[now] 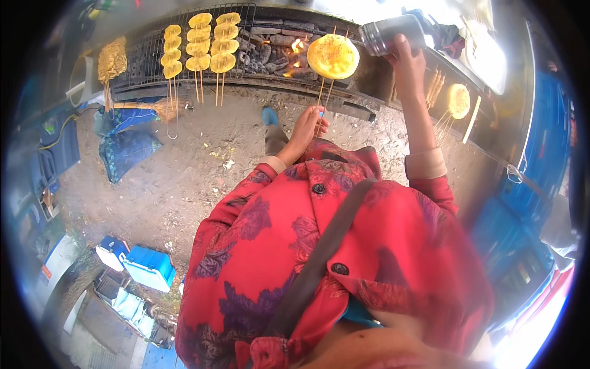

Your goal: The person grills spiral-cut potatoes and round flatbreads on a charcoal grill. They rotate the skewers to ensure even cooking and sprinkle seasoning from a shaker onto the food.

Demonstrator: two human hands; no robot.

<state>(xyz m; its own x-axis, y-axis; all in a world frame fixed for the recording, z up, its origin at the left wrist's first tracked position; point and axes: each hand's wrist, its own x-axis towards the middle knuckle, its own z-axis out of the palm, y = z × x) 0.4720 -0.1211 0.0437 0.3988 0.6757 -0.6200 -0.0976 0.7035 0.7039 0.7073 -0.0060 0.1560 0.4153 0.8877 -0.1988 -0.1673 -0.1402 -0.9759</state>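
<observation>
Skewered round cake (333, 56) near charcoal grill's (276, 81) right end | left hand (302, 132) clasping sticks (321, 92) | right hand (407, 60) gripping metal canister (390, 35) | dirt ground (203, 178)

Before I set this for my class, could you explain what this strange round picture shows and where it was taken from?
There is no machine: these are a person's own bare hands. A wide fisheye camera on the head looks down past the red coat, so straight edges bend. The left hand holds thin sticks carrying a round yellow food piece. The right hand grips a silvery canister, tipped sideways. Skewers of yellow slices lie on a wire rack, near burning charcoal.
</observation>
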